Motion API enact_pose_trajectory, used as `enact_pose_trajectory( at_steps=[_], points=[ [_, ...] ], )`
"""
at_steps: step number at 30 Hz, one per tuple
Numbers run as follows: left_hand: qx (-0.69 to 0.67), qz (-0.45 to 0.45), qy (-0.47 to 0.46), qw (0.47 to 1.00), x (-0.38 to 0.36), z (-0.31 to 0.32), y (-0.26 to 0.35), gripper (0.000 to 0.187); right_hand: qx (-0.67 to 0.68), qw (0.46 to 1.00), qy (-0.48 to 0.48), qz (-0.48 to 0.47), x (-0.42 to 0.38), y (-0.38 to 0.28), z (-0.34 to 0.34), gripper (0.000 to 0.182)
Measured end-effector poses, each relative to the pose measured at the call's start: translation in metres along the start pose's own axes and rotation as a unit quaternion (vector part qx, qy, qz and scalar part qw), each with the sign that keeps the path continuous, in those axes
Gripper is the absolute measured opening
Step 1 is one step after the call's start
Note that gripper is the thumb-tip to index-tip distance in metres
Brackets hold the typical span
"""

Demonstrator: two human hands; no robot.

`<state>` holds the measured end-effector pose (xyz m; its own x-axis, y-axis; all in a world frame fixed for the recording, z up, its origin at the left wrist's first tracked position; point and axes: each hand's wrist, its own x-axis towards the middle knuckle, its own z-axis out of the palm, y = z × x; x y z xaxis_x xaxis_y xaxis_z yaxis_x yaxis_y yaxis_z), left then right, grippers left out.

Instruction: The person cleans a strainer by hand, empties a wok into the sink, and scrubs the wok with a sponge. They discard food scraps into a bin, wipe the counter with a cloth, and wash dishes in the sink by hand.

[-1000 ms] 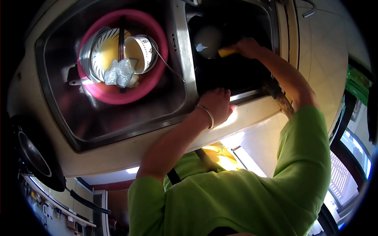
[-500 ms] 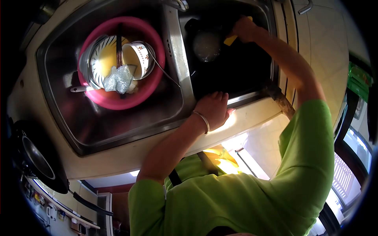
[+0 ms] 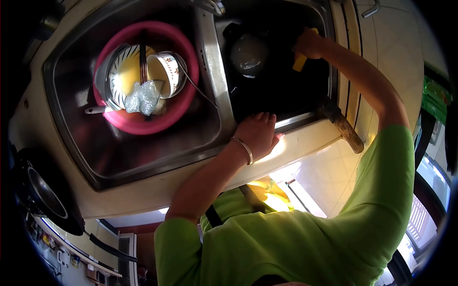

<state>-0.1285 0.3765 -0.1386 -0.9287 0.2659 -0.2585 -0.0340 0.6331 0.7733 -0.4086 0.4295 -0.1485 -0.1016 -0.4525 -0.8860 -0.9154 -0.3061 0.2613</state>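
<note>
In the right basin lies a big dark wok (image 3: 281,95), its inside almost black, with a wooden handle (image 3: 349,134) sticking out over the near right edge. My right hand (image 3: 310,44) is closed on a yellow sponge (image 3: 300,62), pressed to the wok's far right side. On the wok's near rim, by the sink's front edge, my left hand (image 3: 257,136) is closed with its fingers curled over; its fingertips are partly lost in the dark. A pale, foamy-looking round patch (image 3: 249,55) shows at the wok's left side.
The left basin (image 3: 157,162) holds a pink tub (image 3: 183,112) with a striped plate (image 3: 119,76), a patterned cup (image 3: 169,71), chopsticks (image 3: 143,52) and a silvery mesh scrubber (image 3: 144,97). A faucet (image 3: 210,5) stands at the back. A black frying pan (image 3: 47,190) is at the left.
My right hand has moved right and slightly nearer with the sponge. The wok's wooden handle has swung a little right and shows more. My left hand has stayed at the rim.
</note>
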Motion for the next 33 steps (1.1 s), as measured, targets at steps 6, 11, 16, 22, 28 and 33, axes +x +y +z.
enact_pose_trajectory(
  at_steps=[6,11,16,22,28,33],
  points=[
    [0.010,-0.002,-0.013,1.000,0.000,0.000,0.000,0.049,0.036,0.986,0.131,0.092,0.040,-0.006,-0.022,0.023],
    [0.012,-0.002,-0.009,1.000,0.000,-0.004,0.002,0.049,0.097,0.994,-0.013,-0.043,0.009,-0.004,0.006,0.022],
    [0.007,0.002,0.010,1.000,0.002,-0.003,-0.002,0.048,0.098,0.981,0.161,0.052,0.065,-0.011,-0.001,0.020],
    [-0.004,0.002,0.008,1.000,0.000,-0.004,0.002,0.048,-0.035,0.994,0.102,0.013,0.014,0.008,-0.004,0.017],
    [-0.009,-0.006,0.019,1.000,-0.001,-0.006,0.003,0.048,0.021,0.980,0.173,0.093,0.060,0.000,0.006,0.017],
    [-0.016,0.008,0.052,0.999,-0.002,0.001,0.002,0.049,0.113,0.945,0.294,0.086,0.052,-0.004,0.009,0.031]
  ],
)
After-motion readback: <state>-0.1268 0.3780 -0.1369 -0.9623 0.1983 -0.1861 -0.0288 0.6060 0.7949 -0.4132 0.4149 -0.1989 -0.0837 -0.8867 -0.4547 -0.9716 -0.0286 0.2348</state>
